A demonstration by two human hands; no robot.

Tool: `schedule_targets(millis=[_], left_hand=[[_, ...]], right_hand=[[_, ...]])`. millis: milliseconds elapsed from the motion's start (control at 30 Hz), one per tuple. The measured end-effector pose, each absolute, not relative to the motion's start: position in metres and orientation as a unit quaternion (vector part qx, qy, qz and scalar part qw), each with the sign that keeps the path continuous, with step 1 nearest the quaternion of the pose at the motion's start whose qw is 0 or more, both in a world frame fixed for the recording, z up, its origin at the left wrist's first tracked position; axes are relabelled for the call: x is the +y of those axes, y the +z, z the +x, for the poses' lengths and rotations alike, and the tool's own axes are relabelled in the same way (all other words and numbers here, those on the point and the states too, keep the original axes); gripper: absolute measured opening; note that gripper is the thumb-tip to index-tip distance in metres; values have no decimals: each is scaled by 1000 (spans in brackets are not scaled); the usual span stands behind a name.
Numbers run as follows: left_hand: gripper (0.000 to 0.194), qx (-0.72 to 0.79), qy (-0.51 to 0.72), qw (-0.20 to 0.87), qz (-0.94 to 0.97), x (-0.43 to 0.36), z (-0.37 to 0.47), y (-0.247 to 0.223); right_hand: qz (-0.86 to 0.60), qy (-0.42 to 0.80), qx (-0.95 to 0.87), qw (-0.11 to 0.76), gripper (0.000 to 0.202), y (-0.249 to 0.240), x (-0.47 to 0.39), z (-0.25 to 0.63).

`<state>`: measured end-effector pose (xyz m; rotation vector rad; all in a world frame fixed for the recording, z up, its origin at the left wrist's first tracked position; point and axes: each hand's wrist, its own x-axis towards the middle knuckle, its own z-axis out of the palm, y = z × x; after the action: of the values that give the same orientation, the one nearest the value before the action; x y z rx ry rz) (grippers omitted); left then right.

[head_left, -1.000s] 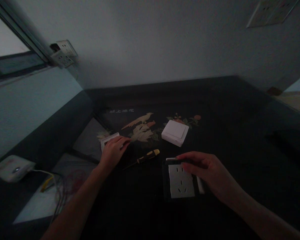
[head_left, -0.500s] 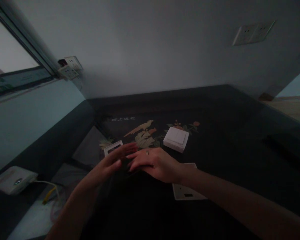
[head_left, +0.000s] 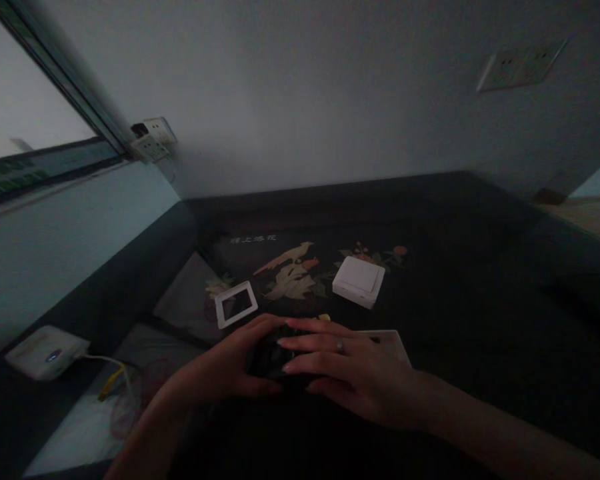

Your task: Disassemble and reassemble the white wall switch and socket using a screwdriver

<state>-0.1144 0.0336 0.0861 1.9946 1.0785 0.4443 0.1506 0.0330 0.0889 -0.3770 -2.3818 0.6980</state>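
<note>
A dark, rounded object (head_left: 267,357) sits between my hands low in the middle; the dimness hides its kind. My left hand (head_left: 240,360) curls around its left side, thumb below and fingers above. Over its right side my right hand (head_left: 360,370), with a ring on one finger, lays its spread fingers, tips touching it. A small yellow piece (head_left: 324,318) shows just beyond the right fingers. Partly covered by my right hand is a white plate (head_left: 393,341). Behind the hands lie a white rectangular frame (head_left: 253,293) and, to the right, a white wall switch (head_left: 359,277).
The black tabletop (head_left: 460,280) bears a printed bird and flowers (head_left: 290,270). At left are a white box-shaped device (head_left: 45,353) with a cable and a yellow tag (head_left: 111,383). Wall sockets (head_left: 523,65) are at upper right, more sockets (head_left: 153,140) near the window.
Both hands have moved nearer to me, the right one also rightward, and now rest on the dark object. The white frame at left is uncovered. The view has shifted slightly.
</note>
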Motion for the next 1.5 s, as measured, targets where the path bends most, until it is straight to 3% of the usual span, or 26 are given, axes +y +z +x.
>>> schedule_targets(millis=[167, 300, 367, 600, 900, 1033, 1167, 1267, 1500], left_hand=[[65, 608, 158, 220, 746, 25, -155, 63], [63, 630, 132, 139, 752, 8, -187, 36], [64, 640, 125, 112, 750, 1, -196, 24], [60, 634, 150, 55, 757, -13, -208, -1], [62, 630, 172, 33, 756, -8, -205, -12], [68, 607, 197, 39, 769, -2, -193, -13], [67, 596, 211, 38, 774, 0, -178, -15], [67, 595, 220, 34, 772, 1, -169, -15], [63, 596, 241, 35, 766, -1, -156, -9]], right_hand=[[-308, 205, -902, 223, 36, 56, 21, 226], [-385, 201, -890, 138, 82, 19, 7, 274], [-408, 233, -875, 112, 90, 8, 1, 281], [-455, 286, -835, 118, 73, 8, 2, 264], [-384, 308, -844, 215, 61, 41, 13, 237], [-338, 277, -849, 297, 62, 67, 46, 185], [-313, 259, -855, 321, 66, 65, 96, 109], [-320, 238, -854, 335, 40, 50, 128, 51], [-329, 219, -856, 332, 37, 24, 155, -17]])
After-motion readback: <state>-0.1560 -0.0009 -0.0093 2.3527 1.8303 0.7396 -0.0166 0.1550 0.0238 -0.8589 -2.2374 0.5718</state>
